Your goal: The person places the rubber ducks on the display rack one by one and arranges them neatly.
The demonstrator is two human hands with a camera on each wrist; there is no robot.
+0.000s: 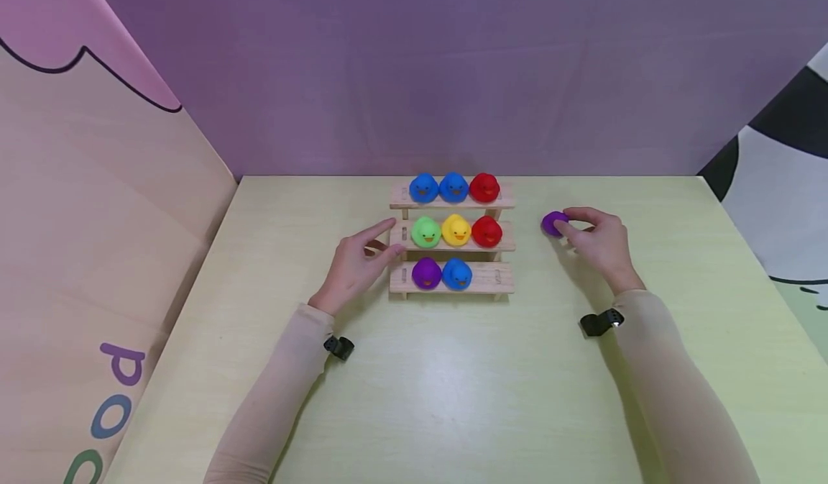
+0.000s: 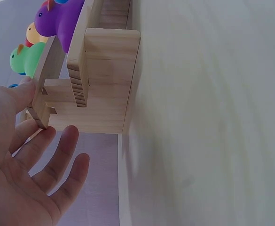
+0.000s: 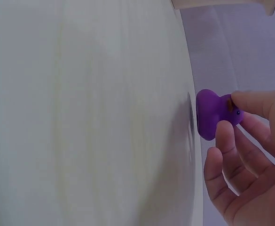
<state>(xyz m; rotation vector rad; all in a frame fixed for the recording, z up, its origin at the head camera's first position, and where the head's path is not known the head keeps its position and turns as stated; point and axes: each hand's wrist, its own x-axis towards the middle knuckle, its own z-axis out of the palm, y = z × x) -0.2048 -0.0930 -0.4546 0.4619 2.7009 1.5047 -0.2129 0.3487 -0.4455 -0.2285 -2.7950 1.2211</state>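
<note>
A three-tier wooden rack [image 1: 507, 236] stands at the back middle of the table, with toy ducks in rows. My left hand [image 1: 354, 265] grips the left end of its middle tier, thumb and index finger at the plank's edge [image 2: 44, 115]. Nearby sit a green duck [image 1: 426, 232] and, on the lowest tier, a purple duck [image 1: 427, 274] beside a blue duck [image 1: 457, 275]. To the right of the rack, my right hand [image 1: 598, 245] pinches another purple duck [image 3: 208, 114] by its head, its base close over the table.
The top tier carries two blue ducks [image 1: 423, 188] and a red duck [image 1: 485, 188]. A yellow duck [image 1: 456, 230] and a second red one sit on the middle tier. Behind the table [image 1: 414, 412] rises a purple backdrop [image 1: 453, 74]; a printed panel [image 1: 77, 218] stands on the left.
</note>
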